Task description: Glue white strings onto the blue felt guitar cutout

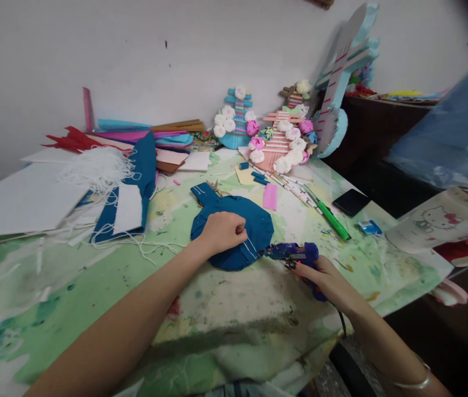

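Note:
A blue guitar-shaped foam piece [254, 229] lies flat in the middle of the paint-stained table [237, 309]. My left hand [222, 231] rests on it, fingers pinched together on thin white strings [249, 247] that run across its body. My right hand [320, 275] is closed round a blue glue gun [294, 252], whose nozzle points left at the edge of the blue piece. The gun's black cord hangs off the table's front edge.
White string tangle [97, 168], white sheets [19, 198] and blue foam offcuts lie at the left. Finished guitar models with paper flowers [277, 144] lean on the back wall. A green marker [333, 220], pink strip [270, 196] and black phone [351, 202] lie at the right.

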`<state>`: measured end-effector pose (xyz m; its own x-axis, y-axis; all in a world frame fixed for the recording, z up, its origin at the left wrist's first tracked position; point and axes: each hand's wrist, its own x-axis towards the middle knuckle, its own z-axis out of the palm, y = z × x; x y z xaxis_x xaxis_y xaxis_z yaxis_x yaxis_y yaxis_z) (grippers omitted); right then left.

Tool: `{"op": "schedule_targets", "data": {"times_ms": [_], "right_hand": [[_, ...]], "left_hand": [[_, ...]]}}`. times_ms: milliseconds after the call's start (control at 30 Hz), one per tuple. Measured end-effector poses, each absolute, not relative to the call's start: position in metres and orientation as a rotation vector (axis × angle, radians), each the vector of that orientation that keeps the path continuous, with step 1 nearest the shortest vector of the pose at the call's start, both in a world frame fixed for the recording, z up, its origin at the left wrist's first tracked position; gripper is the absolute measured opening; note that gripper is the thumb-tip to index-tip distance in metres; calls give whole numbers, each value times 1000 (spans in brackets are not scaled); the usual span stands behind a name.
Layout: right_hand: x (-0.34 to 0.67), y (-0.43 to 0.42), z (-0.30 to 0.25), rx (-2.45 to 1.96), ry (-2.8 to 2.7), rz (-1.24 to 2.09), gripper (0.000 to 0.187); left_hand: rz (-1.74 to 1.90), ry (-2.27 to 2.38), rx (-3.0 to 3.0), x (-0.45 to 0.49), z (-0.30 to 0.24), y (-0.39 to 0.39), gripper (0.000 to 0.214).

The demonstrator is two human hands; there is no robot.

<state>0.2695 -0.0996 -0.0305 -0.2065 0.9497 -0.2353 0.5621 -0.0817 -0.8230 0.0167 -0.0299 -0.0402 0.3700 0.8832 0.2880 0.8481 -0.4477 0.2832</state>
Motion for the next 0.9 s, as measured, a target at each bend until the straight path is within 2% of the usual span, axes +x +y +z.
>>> {"op": "schedule_targets", "data": {"times_ms": [900], "right_hand": [[267, -96, -29, -1628, -1809, 1185, 39]], "left_hand": [[640, 1594, 2513, 16, -40, -30, 18]]}}
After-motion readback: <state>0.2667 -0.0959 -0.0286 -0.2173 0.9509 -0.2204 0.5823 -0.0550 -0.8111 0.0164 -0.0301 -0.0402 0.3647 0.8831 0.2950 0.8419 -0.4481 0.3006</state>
